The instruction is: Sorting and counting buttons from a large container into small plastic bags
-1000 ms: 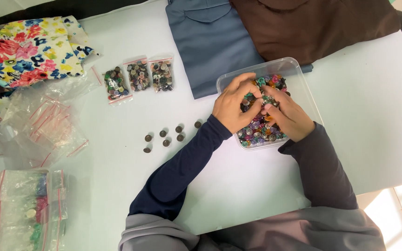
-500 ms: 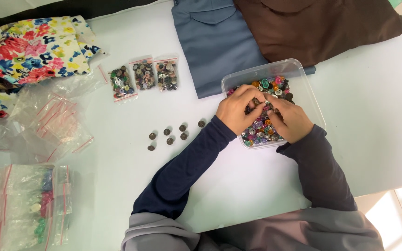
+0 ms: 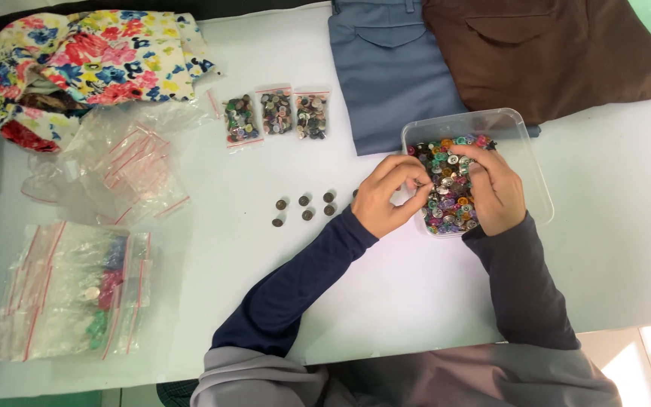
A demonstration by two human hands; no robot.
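A clear plastic container (image 3: 527, 164) full of mixed coloured buttons (image 3: 446, 205) stands on the white table (image 3: 612, 249). My right hand (image 3: 495, 188) lies inside it on top of the buttons, fingers bent down into the pile. My left hand (image 3: 387, 197) is at the container's left rim with thumb and fingertips pinched together; whatever is between them is hidden. Several loose dark buttons (image 3: 304, 207) lie in two short rows on the table just left of my left hand.
Three small zip bags of buttons (image 3: 276, 114) lie side by side farther back. Blue fabric (image 3: 389, 68) and brown fabric (image 3: 548, 53) lie behind the container. Floral cloth (image 3: 77, 64), empty zip bags (image 3: 126, 162) and a pile of filled bags (image 3: 69, 290) are at the left.
My left hand has drawn back out of the button pile to the container's left rim, fingers pinched. My right hand stays in the container.
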